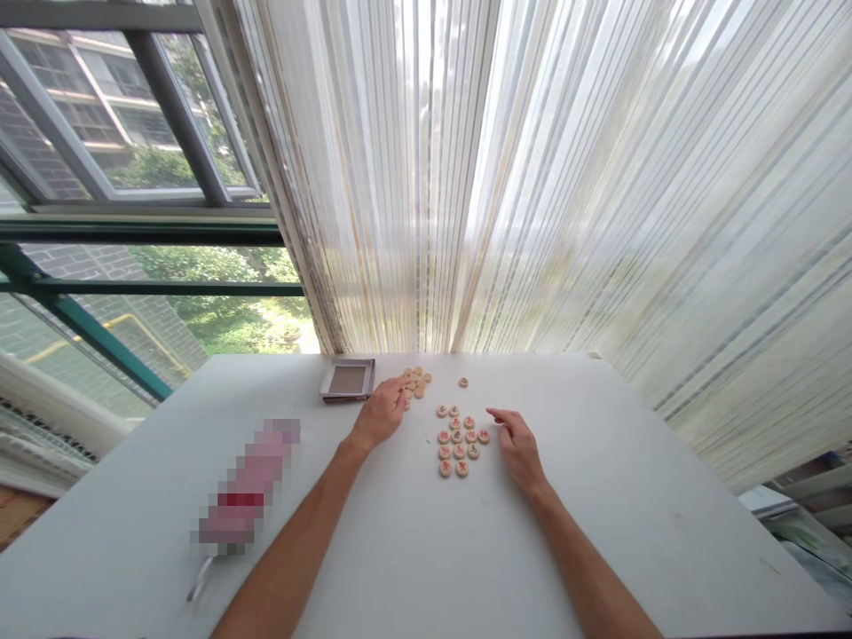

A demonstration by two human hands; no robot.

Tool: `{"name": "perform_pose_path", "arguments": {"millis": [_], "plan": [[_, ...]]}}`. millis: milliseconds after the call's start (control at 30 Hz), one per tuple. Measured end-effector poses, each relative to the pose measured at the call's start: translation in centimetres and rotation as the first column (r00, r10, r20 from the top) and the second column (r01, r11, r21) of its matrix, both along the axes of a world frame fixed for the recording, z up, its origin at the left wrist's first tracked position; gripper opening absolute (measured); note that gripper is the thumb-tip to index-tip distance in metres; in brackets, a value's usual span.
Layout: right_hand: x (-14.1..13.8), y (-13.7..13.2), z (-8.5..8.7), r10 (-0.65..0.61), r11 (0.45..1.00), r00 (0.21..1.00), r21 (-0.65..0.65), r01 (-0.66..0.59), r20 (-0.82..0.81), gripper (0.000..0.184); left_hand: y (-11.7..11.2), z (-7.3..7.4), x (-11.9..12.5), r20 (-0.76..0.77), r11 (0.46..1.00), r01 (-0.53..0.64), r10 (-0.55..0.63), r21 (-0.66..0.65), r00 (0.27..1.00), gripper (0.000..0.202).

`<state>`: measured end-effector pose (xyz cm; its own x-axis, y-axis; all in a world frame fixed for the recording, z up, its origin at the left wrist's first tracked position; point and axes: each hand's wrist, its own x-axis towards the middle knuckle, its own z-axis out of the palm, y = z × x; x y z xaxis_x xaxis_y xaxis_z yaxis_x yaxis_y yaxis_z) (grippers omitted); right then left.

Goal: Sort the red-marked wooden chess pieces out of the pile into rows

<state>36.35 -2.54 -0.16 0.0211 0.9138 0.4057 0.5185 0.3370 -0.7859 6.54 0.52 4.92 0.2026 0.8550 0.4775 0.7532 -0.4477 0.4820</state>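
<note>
Small round wooden Chinese chess pieces lie on the white table in two groups. My left hand [384, 412] is at the pile of pieces with no visible characters [418, 382], fingers stretched out over its near left side. Its fingertips partly cover some of them, and I see no piece lifted. To the right, pieces with red or dark characters [459, 437] are set out in short rows, faces up. My right hand [520, 445] rests just right of these rows, index finger extended and the others curled, holding nothing visible. One lone piece [463, 382] lies farther back.
An open shallow box [347, 380] stands at the back left of the white table [413, 550]. A blurred pink object [249, 488] with a pale strap lies left of my left forearm. Sheer striped curtains [466, 177] hang behind the table, beside an open window.
</note>
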Motion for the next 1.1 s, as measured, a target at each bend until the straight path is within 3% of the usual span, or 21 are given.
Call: {"name": "perform_pose_path", "arguments": {"millis": [67, 300, 433, 633, 867, 1100], "plan": [[0.0, 0.0, 0.0, -0.008, 1.0, 0.999, -0.007, 0.008, -0.033, 0.04, 1.6, 0.4, -0.5, -0.154, 0.999, -0.037, 0.034, -0.014, 0.988, 0.036], [-0.1, 0.2, -0.3, -0.019, 1.0, 0.994, 0.002, 0.019, -0.106, 0.035, 4.9, -0.6, 2.1, -0.332, 0.997, 0.043, -0.063, -0.066, 0.941, 0.036], [-0.2, 0.1, -0.1, -0.017, 1.0, 0.992, 0.012, 0.018, -0.125, 0.033, 4.8, -1.4, 3.4, -0.401, 0.996, 0.044, -0.069, -0.072, 0.913, 0.033], [-0.3, 0.0, 0.1, -0.018, 1.0, 0.994, 0.005, 0.019, -0.104, 0.031, 4.0, -2.0, 3.6, -0.449, 0.996, 0.048, -0.074, -0.07, 0.89, 0.033], [-0.3, -0.1, 0.2, -0.026, 1.0, 0.994, 0.008, 0.027, -0.102, 0.029, 3.4, -2.1, 3.6, -0.438, 0.994, 0.094, -0.112, -0.063, 0.892, 0.032], [-0.4, -0.1, 0.2, -0.036, 0.999, 0.993, 0.012, 0.038, -0.115, 0.029, 3.3, -2.0, 3.7, -0.429, 0.997, 0.061, -0.072, -0.039, 0.9, 0.024]]}}
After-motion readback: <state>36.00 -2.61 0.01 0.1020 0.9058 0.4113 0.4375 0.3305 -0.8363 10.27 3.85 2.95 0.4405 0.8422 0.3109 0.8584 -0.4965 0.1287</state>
